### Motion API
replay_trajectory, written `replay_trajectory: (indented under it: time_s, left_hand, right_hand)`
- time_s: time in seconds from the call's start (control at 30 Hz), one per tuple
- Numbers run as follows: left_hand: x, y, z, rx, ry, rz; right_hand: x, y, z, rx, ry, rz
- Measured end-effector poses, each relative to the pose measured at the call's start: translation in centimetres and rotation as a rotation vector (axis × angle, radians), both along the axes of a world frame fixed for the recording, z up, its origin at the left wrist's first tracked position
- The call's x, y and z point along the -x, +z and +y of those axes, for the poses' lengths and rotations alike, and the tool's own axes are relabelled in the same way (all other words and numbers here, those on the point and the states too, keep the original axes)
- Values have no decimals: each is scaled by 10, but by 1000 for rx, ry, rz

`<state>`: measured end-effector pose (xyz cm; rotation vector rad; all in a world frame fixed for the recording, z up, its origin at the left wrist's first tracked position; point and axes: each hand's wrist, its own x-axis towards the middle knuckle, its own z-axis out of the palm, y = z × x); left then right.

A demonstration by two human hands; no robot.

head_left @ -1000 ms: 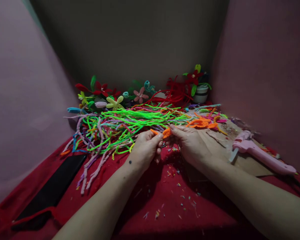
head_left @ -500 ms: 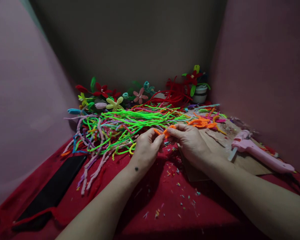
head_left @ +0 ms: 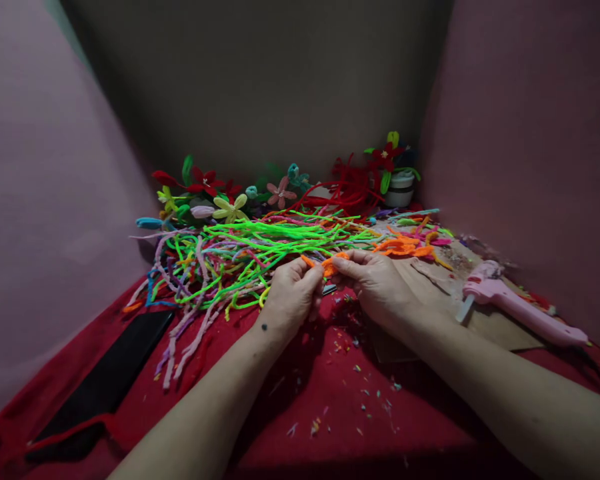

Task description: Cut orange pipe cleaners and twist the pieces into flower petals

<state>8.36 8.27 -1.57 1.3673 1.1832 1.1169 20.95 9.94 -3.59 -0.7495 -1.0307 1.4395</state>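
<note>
An orange pipe cleaner (head_left: 329, 266), bent into a small shape, is pinched between my two hands above the front of the pile. My left hand (head_left: 293, 291) grips its left side between thumb and fingers, with a short orange end poking out beyond them. On the right side, my right hand (head_left: 377, 283) pinches it with thumb and forefinger. Fingers cover part of the piece, so its full shape is hidden. Just behind lies a heap of bright green pipe cleaners (head_left: 280, 235). More orange bent pieces (head_left: 405, 247) rest beyond my right hand.
A pink glue gun (head_left: 523, 303) lies on cardboard (head_left: 500, 327) at the right. Pipe-cleaner flowers (head_left: 230, 208) and a small white pot (head_left: 400, 189) stand at the back. A black flat object (head_left: 105, 380) lies at left on the red cloth (head_left: 340, 433), which has scattered clippings.
My left hand has shifted slightly left and down, and more of the orange pipe cleaner shows between my fingers. My right hand stays nearly in place, still pinching it.
</note>
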Motion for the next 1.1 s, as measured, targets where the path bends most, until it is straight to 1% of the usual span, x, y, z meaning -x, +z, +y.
replay_trajectory:
  time_s: [0.13,0.2,0.33,0.4,0.47,0.57,0.63,0.73,0.8,0.97,1.1]
  left_hand:
    - [0,1,0,-50,29,9]
    - [-1,0,0,-72,38,14]
    - [-2,-2,-1,-53,43,-20]
    - [-2,-3,-1,-4,45,-52]
    - [-2,-3,0,24,52,-65]
    - [-2,-2,0,-7,60,-36]
    - [-1,-3,0,-50,59,-7]
    - [-1,-4,-1,-94,46,45]
    - [-1,-4,-2,-89,29,62]
    - [-3,-1,-4,-53,-1,23]
    - [-4,1,-4,-12,14,-43]
  right_hand:
    - [0,-6,1,-47,109,-32]
    - [1,-7,0,-72,129,-62]
    - [4,-4,-4,-106,52,-105]
    - [4,-2,-5,-82,27,-112]
    - [4,-1,-6,-53,36,-88]
    - [3,-1,-6,-44,68,-60]
    - [2,0,-5,-43,57,-50]
    - [-1,3,-3,-33,-45,-40]
    - [-3,6,-2,-13,-94,-23]
    - [-6,7,3,59,-70,81]
    - [-4,5,2,22,-42,85]
